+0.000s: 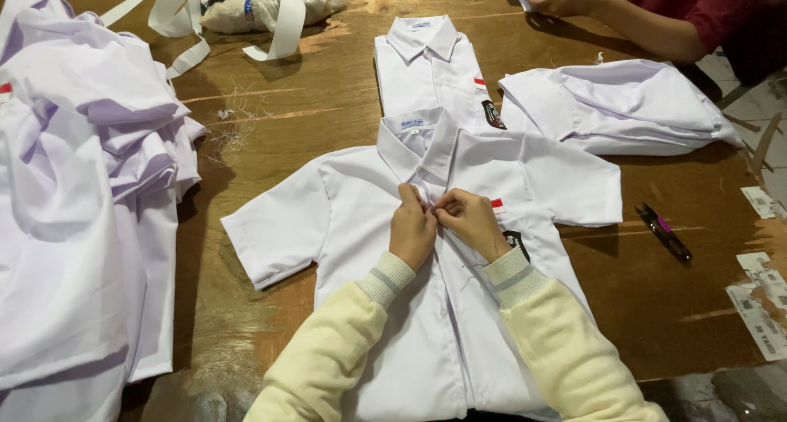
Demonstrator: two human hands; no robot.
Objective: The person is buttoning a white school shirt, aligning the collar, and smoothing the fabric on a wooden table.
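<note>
A white short-sleeved shirt [344, 200] lies spread face up on the brown wooden table [311, 102], collar away from me. My left hand [412, 225] and my right hand [469, 218] meet at the shirt's front placket just below the collar, fingers pinched on the fabric there. Both my arms wear pale yellow sleeves. A small red and white patch and a dark badge sit on the shirt's chest, right of my right hand.
A heap of white shirts [74, 184] fills the left. A folded shirt [430, 69] and a stack of folded ones [615, 106] lie beyond. Another person's hand [566, 0] rests far right. Small black snips [664, 232], paper labels [762, 295] and white ribbon [279, 20] lie about.
</note>
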